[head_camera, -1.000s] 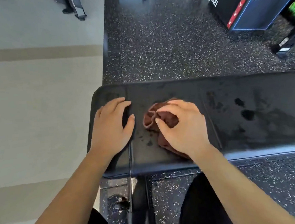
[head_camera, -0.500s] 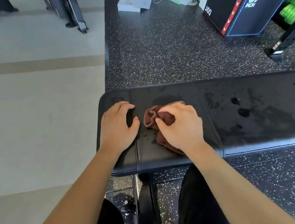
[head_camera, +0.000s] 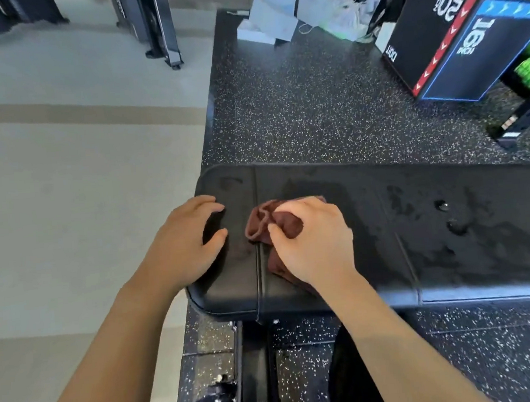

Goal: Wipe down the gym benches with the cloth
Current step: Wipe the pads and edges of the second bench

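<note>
1. At the left end of the bench (head_camera: 451, 249), head view: the cloth (head_camera: 278, 228), dark red and bunched, lies on the black pad just right of the seam (head_camera: 258, 274).
2. Right hand (head_camera: 318, 244): on top of the cloth, fingers curled into its folds and thumb pinching a ridge of fabric. The cloth shows at the fingertips and again under the heel of the hand.
3. Left hand (head_camera: 185, 248): apart from the cloth, just left of the seam. It rests on the end section of the pad with fingers loosely spread and holds nothing. It looks like a brace.
4. Bench axis: the long side runs left to right across the view, with its right end out of frame.
5. Droplets (head_camera: 441, 206): wet marks and smears sit on the pad well to the right of the cloth, on the far side of the right hand.
6. Judgement: the right hand is the working hand, and the ground left to wipe lies to its right along the bench, so the stroke should travel that way.
7. Surroundings: speckled floor (head_camera: 313, 102) beyond the bench and a printed box (head_camera: 454, 46) at upper right.
</note>
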Motion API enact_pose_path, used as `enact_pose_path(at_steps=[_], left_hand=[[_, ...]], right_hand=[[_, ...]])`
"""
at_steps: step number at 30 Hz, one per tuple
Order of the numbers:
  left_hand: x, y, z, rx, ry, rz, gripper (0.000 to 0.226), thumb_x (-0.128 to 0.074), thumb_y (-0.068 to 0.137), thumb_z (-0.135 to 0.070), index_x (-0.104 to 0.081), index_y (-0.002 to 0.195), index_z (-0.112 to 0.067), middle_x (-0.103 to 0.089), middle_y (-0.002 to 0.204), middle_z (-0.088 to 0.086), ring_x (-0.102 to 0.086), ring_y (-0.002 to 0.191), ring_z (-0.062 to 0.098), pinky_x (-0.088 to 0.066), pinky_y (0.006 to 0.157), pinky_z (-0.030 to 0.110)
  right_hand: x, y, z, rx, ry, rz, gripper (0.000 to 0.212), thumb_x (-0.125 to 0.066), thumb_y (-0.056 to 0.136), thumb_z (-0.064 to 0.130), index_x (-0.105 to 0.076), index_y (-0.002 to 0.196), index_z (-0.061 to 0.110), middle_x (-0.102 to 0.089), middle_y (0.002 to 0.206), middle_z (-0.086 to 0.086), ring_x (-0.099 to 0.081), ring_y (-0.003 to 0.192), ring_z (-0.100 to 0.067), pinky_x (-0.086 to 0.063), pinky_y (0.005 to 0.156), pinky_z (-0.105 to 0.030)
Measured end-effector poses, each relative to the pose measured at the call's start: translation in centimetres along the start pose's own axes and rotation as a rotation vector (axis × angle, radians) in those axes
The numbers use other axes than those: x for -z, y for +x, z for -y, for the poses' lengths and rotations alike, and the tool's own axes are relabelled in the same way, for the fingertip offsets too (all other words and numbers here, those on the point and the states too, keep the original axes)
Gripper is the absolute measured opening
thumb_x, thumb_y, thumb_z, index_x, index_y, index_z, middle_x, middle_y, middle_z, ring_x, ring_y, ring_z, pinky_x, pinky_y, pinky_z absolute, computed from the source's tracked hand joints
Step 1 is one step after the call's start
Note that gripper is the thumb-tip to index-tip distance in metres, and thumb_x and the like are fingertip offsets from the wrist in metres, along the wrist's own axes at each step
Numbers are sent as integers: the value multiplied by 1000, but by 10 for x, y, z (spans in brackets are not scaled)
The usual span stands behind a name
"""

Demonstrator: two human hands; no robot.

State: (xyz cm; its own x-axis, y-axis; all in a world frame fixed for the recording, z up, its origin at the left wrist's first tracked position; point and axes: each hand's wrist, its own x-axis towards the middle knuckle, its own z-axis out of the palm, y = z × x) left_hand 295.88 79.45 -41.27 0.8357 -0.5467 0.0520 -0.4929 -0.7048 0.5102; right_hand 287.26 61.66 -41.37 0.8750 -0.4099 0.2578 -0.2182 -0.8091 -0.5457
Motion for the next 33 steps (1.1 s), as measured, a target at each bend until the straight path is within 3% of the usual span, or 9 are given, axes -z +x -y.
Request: enact_pose_path(at_steps=[8,11,14,17,24,30,33], left_hand=[[8,-27,22,-14,10,35,48,-50,91,-38,-40,138,-30,-31,148,-12,-38,128,6,-35,97,20],[2,-35,22,-33,-19,11,49,-46,93,-36,-36,140,-29,-27,150,-14,-34,131,5,-31,102,19],[-2,-43,25,-45,-36,-21,50,-43,94,-37,-33,142,-30,-24,151,-18,-32,132,1,-25,101,12],[-5,-54,30,-34,-87,-32,50,-42,94,-40,-30,142,-34,-23,149,-23,-32,129,-4,-25,97,8],[-2,-63,36,-28,-162,-24,47,-47,92,-39,-37,137,-33,-34,144,-20,-42,120,-2,-33,74,4],[5,-63,43,44,-289,-26,39,-54,90,-33,-47,129,-34,-47,124,-21,-49,97,-13,-35,77,-2],[10,-61,50,65,-311,-53,34,-55,89,-32,-52,123,-34,-51,118,-23,-49,96,-17,-36,77,-1]], right_hand=[[-39,85,36,-25,10,94,24,-60,81,43,-64,105,38,-59,112,3,-50,111,-28,-46,88,-47],[-29,64,27,59,44,123,23,-60,81,42,-63,104,39,-60,111,6,-51,109,-25,-47,88,-45],[-16,20,12,169,59,92,23,-59,77,48,-63,99,42,-61,108,17,-52,102,-15,-44,80,-34],[-17,12,14,149,27,68,22,-59,76,49,-64,96,42,-60,103,18,-52,100,-17,-44,79,-34],[-48,83,61,69,-37,185,16,-60,81,42,-65,95,36,-63,106,4,-54,106,-31,-48,88,-45],[-35,31,54,135,-17,176,19,-62,80,44,-64,98,39,-61,108,7,-52,104,-25,-48,86,-45],[-29,6,49,188,1,159,17,-63,79,44,-63,96,41,-60,107,11,-51,103,-23,-48,85,-47]])
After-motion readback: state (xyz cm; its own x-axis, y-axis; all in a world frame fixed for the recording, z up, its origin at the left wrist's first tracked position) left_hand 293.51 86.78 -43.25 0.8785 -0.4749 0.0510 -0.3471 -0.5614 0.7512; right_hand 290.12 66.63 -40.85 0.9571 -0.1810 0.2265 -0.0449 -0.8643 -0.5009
